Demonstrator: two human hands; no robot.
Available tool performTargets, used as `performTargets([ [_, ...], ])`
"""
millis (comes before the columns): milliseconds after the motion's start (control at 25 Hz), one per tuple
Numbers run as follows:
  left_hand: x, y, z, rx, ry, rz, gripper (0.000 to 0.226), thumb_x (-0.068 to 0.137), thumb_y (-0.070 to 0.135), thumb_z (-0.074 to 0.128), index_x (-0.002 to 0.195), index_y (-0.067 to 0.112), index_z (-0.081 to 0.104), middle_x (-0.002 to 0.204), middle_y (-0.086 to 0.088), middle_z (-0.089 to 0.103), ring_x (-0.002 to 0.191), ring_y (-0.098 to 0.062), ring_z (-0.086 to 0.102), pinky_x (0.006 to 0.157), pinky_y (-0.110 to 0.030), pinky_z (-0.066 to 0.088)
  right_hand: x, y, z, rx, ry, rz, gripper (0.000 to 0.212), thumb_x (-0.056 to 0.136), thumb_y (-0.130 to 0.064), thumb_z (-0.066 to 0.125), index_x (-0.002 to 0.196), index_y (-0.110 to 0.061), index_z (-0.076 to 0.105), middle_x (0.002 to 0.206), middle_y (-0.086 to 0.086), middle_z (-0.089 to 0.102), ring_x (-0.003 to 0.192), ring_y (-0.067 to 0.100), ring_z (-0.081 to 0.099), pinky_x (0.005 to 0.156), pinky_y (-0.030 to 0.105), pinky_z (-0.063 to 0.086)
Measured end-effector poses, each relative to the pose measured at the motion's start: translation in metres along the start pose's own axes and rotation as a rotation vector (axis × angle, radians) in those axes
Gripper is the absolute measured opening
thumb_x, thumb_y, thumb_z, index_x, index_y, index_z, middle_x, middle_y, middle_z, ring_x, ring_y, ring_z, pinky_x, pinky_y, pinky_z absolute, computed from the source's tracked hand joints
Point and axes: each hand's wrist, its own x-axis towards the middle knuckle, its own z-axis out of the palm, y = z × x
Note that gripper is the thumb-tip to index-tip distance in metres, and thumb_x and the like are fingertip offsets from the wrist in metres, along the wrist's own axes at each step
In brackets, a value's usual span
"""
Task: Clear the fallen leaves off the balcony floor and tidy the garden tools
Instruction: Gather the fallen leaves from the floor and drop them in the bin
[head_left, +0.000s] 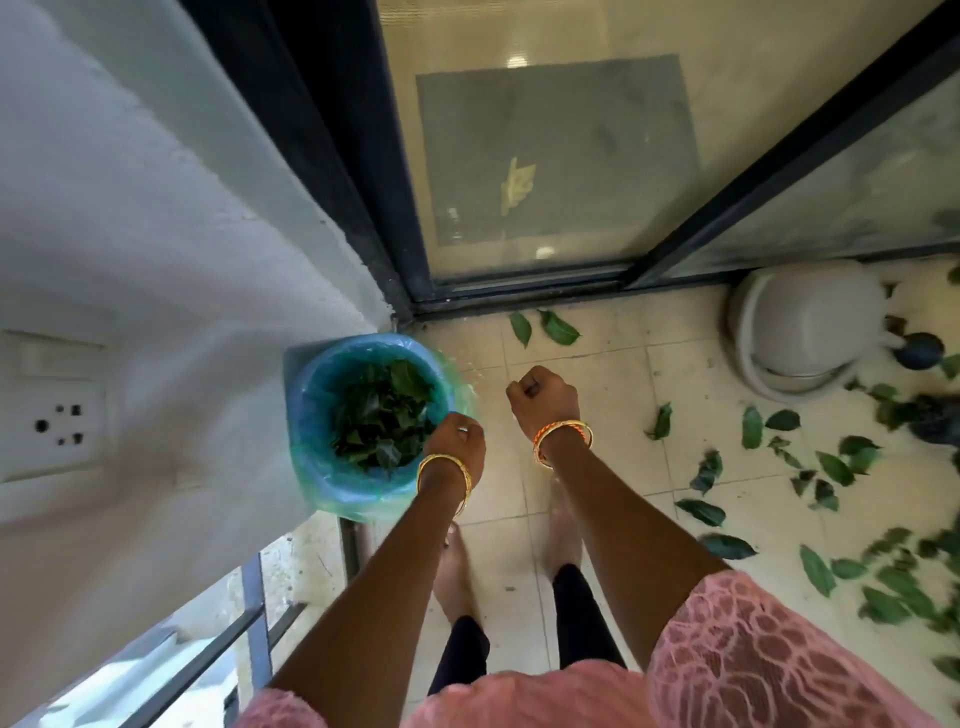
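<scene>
In the balcony floor's far left corner, against the white wall and the sliding glass door, stands a bin with a blue-green liner, partly filled with green leaves. The left hand hangs over the bin's near right rim, fingers curled under; whether they hold anything I cannot tell. The right hand is a closed fist over bare tile, while fallen leaves lie scattered along the floor's right edge near an upturned white pot.
</scene>
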Motion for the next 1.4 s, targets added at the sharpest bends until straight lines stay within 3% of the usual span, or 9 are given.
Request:
performTargets([
  [120,0.025,0.010,0.038,0.087,-0.083,-0.015,0.016,0.086,0.027,0.050,0.073,0.018,0.055,0.093,-0.017,0.071,0.090,-0.038,0.065,0.084,-0.044,0.054,0.034,0.024,-0.027,-0.098,-0.029,0.024,0.010,0.083,-0.015,0.057,0.085,-0.009,0.065,0.090,0.015,0.069,0.086,0.033,0.062,0.075,0.034,0.050],
  [440,0.154,0.024,0.127,0.341,0.016,0.158,0.019,0.092,0.017,0.057,0.106,0.008,0.066,0.107,-0.015,0.068,0.101,-0.030,0.062,0.085,-0.025,0.046,0.197,0.114,-0.011,-0.302,-0.074,-0.100,0.017,0.086,-0.013,0.058,0.095,-0.009,0.072,0.099,0.014,0.070,0.095,0.032,0.063,0.079,0.026,0.046],
  [680,0.274,0.010,0.169,0.619,0.115,0.329,0.055,0.092,0.030,0.059,0.140,0.013,0.041,0.138,-0.014,0.040,0.126,-0.031,0.044,0.102,-0.037,0.040,0.293,0.154,0.058,-0.419,0.013,-0.217,0.060,0.087,-0.030,0.065,0.140,-0.015,0.041,0.136,0.016,0.038,0.122,0.034,0.042,0.097,0.043,0.045],
  [760,0.299,0.011,0.178,0.643,0.131,0.358,0.062,0.089,0.038,0.061,0.142,0.016,0.037,0.141,-0.013,0.036,0.125,-0.031,0.043,0.100,-0.040,0.042,0.306,0.163,0.072,-0.434,0.094,-0.184,0.064,0.087,-0.034,0.064,0.141,-0.016,0.036,0.137,0.016,0.035,0.121,0.033,0.040,0.093,0.043,0.048],
  [880,0.317,0.011,0.188,0.760,0.175,0.396,0.061,0.087,0.044,0.062,0.138,0.020,0.038,0.140,-0.013,0.034,0.120,-0.033,0.046,0.094,-0.043,0.046,0.310,0.174,0.080,-0.351,0.191,-0.194,0.045,0.088,-0.025,0.061,0.130,-0.016,0.051,0.129,0.017,0.039,0.113,0.032,0.043,0.086,0.041,0.051],
  [1000,0.320,0.014,0.189,0.884,0.220,0.457,0.041,0.095,0.028,0.054,0.133,0.017,0.046,0.139,-0.014,0.037,0.116,-0.033,0.050,0.091,-0.042,0.047,0.313,0.181,0.074,-0.288,0.188,-0.236,0.027,0.088,-0.008,0.058,0.115,-0.011,0.063,0.119,0.017,0.047,0.105,0.033,0.051,0.083,0.039,0.050],
  [1120,0.316,0.015,0.185,0.742,0.250,0.398,0.026,0.094,0.015,0.055,0.119,0.009,0.060,0.134,-0.014,0.046,0.112,-0.031,0.054,0.093,-0.035,0.045,0.310,0.187,0.063,-0.100,0.147,-0.155,0.028,0.085,0.003,0.057,0.108,-0.008,0.069,0.111,0.020,0.058,0.098,0.034,0.058,0.088,0.033,0.047],
  [1280,0.258,0.013,0.193,0.323,0.133,0.225,0.007,0.086,0.014,0.066,0.082,0.009,0.062,0.089,-0.012,0.063,0.082,-0.024,0.059,0.067,-0.020,0.040,0.267,0.184,0.038,0.318,0.064,0.129,0.028,0.080,0.003,0.066,0.106,-0.009,0.067,0.085,0.006,0.067,0.075,0.018,0.065,0.079,0.027,0.057],
  [1400,0.214,0.005,0.205,0.092,0.007,0.050,0.021,0.088,0.001,0.057,0.077,0.017,0.048,0.089,-0.013,0.065,0.081,-0.025,0.061,0.076,-0.033,0.054,0.219,0.182,0.018,0.442,0.012,0.288,0.034,0.074,-0.001,0.075,0.099,-0.012,0.054,0.073,0.003,0.063,0.069,0.022,0.066,0.066,0.033,0.059],
])
